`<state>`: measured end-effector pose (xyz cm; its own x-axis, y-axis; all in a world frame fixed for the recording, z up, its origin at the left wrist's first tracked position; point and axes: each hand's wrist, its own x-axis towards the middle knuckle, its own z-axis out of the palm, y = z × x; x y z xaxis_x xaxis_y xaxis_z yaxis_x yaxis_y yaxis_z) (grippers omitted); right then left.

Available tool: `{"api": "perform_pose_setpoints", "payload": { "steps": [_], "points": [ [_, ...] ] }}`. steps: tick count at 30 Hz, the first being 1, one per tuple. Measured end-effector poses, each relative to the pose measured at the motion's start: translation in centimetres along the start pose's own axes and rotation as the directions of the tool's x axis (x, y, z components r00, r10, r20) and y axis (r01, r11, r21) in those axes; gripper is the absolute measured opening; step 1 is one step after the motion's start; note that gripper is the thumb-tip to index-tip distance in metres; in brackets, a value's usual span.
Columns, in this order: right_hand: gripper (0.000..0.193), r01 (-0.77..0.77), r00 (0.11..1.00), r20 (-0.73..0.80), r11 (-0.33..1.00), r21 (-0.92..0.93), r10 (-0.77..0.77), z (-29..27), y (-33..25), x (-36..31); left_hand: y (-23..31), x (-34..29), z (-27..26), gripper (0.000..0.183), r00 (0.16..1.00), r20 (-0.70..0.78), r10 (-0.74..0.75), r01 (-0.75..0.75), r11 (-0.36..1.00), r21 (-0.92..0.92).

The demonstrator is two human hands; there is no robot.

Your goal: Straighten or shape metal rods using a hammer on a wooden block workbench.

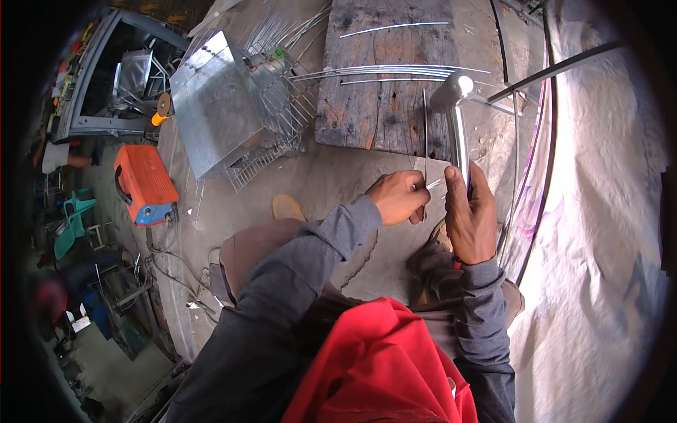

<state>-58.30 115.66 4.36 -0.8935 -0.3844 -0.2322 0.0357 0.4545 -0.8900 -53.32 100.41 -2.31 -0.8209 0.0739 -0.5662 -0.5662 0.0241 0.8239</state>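
Observation:
My right hand [469, 218] is wrapped round the shiny metal handle of a hammer [460, 137], which is held upright with its head at the top, over the edge of the wooden board [374, 116]. To its left, my left hand [400, 197] is closed, fingers pinched together. A thin dark rod [425, 130] runs up from those fingers and over the board. A short bright wire end [434, 184] also shows beside the fingertips. Several thin metal rods [395, 71] lie across the board, and a single rod [395, 29] lies farther back.
Left of the board stands a sheet-metal box [215, 106] beside wire racks [264, 158]. An orange-and-blue machine [146, 185] with cables sits farther left, near a yellow angle grinder [161, 113]. A pale cloth [592, 211] hangs along the right, next to metal bars [553, 70].

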Motion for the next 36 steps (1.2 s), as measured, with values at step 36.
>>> {"api": "perform_pose_setpoints", "payload": {
  "steps": [36],
  "points": [
    [0.038,-0.185,0.983,0.041,0.951,0.247,0.180,-0.5,-0.3,1.4,7.5,-3.1,-3.1,0.030,0.955,0.115,0.275,-0.061,0.557,-0.828]
  ]
}}
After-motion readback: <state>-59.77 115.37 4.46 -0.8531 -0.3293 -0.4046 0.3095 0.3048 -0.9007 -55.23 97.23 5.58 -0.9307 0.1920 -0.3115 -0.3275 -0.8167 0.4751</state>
